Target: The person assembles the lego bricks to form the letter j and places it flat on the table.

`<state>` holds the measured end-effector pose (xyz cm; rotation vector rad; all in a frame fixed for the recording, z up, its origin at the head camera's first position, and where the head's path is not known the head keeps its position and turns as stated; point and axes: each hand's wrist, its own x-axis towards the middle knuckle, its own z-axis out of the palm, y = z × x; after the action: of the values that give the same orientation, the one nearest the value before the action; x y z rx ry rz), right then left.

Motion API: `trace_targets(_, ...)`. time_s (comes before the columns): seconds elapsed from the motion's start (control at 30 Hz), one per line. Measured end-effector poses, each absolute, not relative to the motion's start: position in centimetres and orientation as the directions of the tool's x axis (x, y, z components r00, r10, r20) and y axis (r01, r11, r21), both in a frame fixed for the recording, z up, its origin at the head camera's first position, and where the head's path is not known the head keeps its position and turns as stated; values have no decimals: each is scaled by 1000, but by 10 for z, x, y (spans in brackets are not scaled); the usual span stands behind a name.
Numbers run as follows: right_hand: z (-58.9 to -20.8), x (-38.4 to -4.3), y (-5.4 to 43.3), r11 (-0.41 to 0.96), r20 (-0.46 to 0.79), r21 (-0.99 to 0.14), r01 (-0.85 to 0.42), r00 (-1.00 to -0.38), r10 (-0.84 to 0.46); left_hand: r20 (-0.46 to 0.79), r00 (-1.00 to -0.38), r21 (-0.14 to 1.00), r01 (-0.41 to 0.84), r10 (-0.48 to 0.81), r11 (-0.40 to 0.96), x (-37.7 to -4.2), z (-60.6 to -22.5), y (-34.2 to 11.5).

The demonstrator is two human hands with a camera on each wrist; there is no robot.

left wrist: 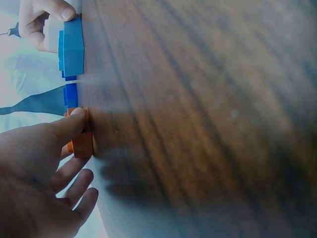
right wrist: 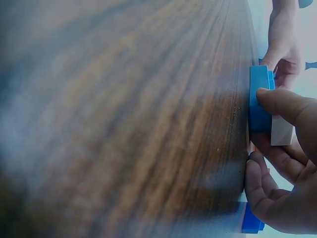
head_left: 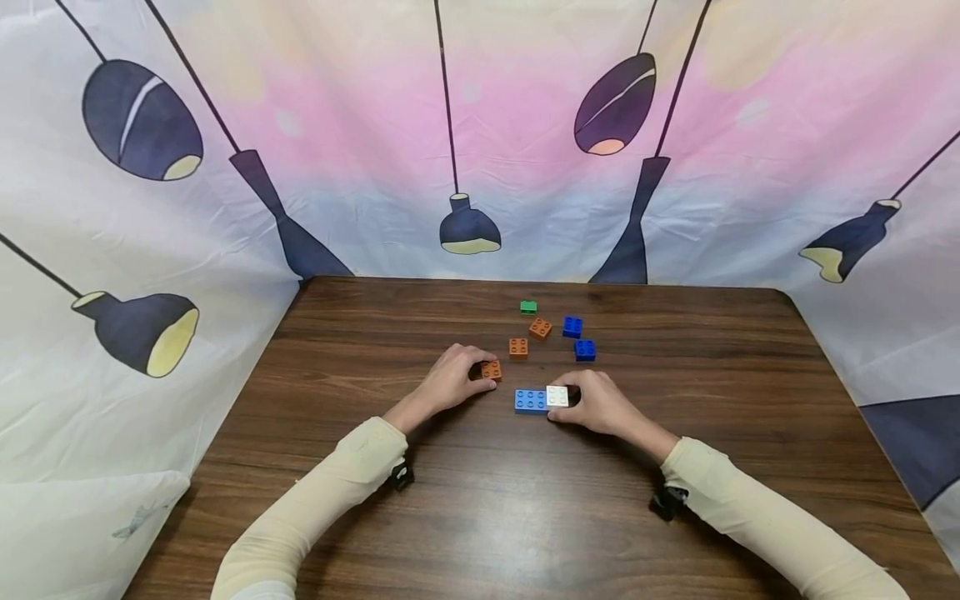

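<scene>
My left hand (head_left: 452, 379) pinches an orange brick (head_left: 491, 370) between thumb and index finger, down at the table; in the left wrist view its other fingers are spread loosely. To the right, my right hand (head_left: 597, 402) grips a long light blue brick (head_left: 530, 402) by its right end, where a square white brick (head_left: 557, 395) sits on the studs. In the right wrist view, the white brick (right wrist: 282, 131) juts past the end of the blue one (right wrist: 260, 106), and my thumb presses the blue brick's side. A gap of table separates the two hands' bricks.
Beyond the hands lie two more orange bricks (head_left: 518, 347), two dark blue bricks (head_left: 585, 350) and a small green brick (head_left: 528, 307). The brown wooden table (head_left: 525, 517) ends at a printed cloth (head_left: 360, 208) hanging behind and at the sides.
</scene>
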<state>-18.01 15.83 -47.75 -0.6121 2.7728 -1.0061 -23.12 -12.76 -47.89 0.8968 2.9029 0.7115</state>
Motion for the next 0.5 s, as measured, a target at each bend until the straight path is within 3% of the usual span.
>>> trace_targets(0.5, -478, -181, 158, 696, 9, -640, -325, -909, -416, 156, -803, 494, 568, 575, 659, -225, -475, -128)
